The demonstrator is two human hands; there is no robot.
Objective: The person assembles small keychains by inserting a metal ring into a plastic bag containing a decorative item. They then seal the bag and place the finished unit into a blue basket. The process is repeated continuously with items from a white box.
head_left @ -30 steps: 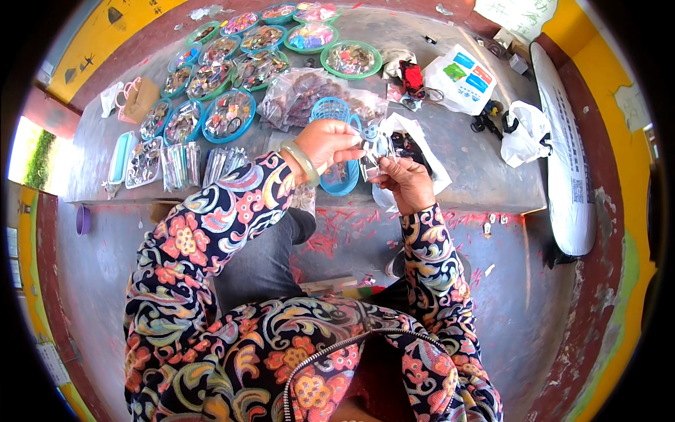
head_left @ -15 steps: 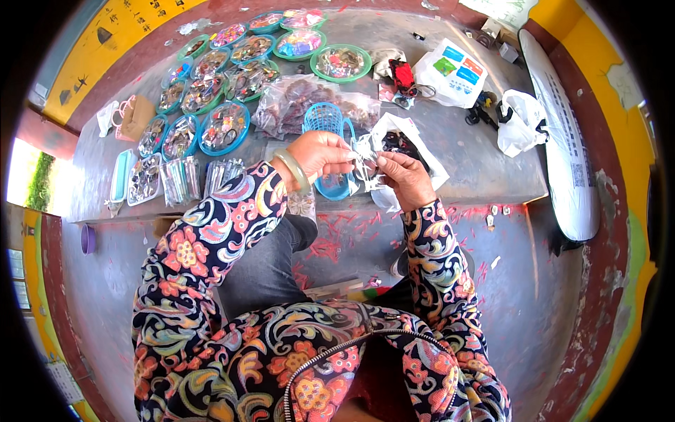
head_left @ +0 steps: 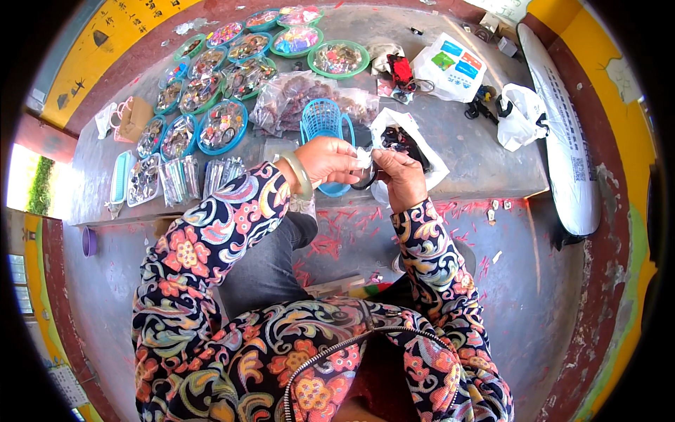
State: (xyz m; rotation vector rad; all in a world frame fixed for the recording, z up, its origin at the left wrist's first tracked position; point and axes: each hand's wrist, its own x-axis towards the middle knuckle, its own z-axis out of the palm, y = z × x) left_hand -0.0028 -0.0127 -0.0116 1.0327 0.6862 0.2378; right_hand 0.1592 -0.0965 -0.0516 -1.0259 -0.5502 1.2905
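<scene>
In front of me my left hand pinches a small white piece, perhaps paper or plastic. My right hand is closed at the other side of it, the thumb and forefinger nearly meeting the left fingertips. A thin dark loop, like a hair tie, hangs below the right fingertips. Just beyond the hands stands a blue plastic basket with a handle. A white plastic bag, rolled open and holding dark small items, lies beside the right hand.
Several round baskets of small trinkets, such as this blue one, crowd the platform's left side. Clear bags of brownish items lie behind the blue basket. White bags sit at the right. Red scraps litter the floor below the platform edge.
The white pieces and clear film spread between my hands have been gathered into one small white piece. My hands have come closer together, and a dark loop now shows below them.
</scene>
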